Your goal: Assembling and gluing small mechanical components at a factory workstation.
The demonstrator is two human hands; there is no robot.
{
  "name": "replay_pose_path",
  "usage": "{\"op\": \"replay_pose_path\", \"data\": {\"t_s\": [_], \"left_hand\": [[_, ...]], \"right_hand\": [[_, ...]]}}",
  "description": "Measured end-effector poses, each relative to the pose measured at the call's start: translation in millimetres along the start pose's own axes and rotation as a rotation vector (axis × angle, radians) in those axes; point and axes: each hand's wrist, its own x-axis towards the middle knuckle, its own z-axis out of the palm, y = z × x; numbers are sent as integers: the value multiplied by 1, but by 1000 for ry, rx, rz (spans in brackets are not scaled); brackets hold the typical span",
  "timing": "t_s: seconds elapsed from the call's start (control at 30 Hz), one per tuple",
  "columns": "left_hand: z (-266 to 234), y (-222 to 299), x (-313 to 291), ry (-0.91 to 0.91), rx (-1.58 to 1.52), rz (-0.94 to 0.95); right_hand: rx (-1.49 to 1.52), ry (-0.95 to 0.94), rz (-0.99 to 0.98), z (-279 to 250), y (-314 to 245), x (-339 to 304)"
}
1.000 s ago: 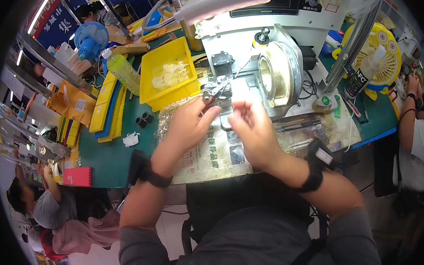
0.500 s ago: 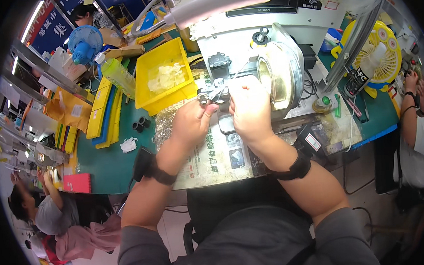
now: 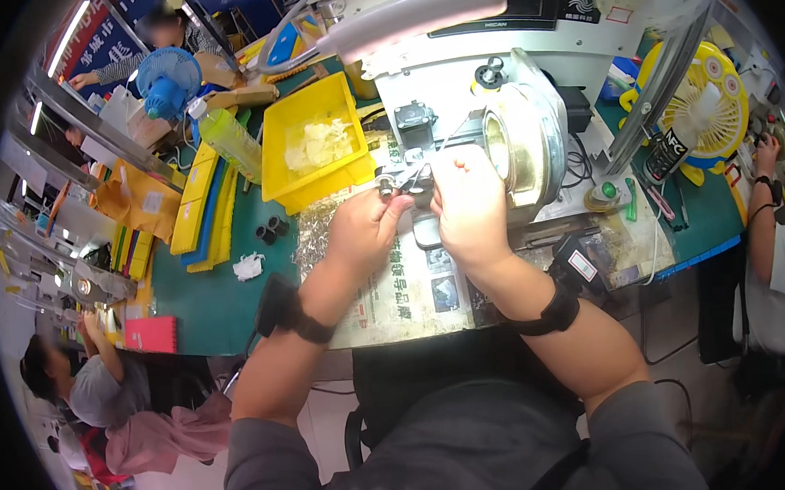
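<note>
Two bare hands, the left hand (image 3: 362, 229) and the right hand (image 3: 469, 206), work close together over a bench, either side of a small metal fixture (image 3: 387, 188). Lying just beyond the left fingertips, the fixture is silvery and shiny, with a rounded knob-like end at the left and darker, nearly black parts toward the right fingers. Thin bright pieces cross its top; glare and small size blur finer detail.

The left fingers are bent, with the thumb stretched toward the fixture; whether they pinch it cannot be told. The right fingers are curled in together, knuckles up, close against its right side; what they grip, if anything, is hidden.

Right of the right fingers stands a large wheel (image 3: 523, 152), pale gold inside with a broad metallic rim. Beyond the fingers sits a squarish black block (image 3: 415, 125). Left of the left fingers is a yellow bin (image 3: 326, 184) holding pale flakes, and nearer the body, two short black cylinders (image 3: 266, 236). Under both wrists spreads a stained, printed sheet (image 3: 370, 296).
</note>
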Motion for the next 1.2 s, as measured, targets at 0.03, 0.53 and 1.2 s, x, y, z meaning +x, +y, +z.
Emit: {"op": "replay_pose_path", "data": {"t_s": [0.03, 0.53, 1.2], "left_hand": [[-5, 1, 0, -10, 31, 12], [-42, 19, 64, 191, -252, -80], [-27, -8, 105, -267, -574, -175]], "right_hand": [[39, -2, 61, -1, -2, -1], [354, 56, 311, 5, -12, -23], [400, 161, 323, 17, -17, -23]]}}
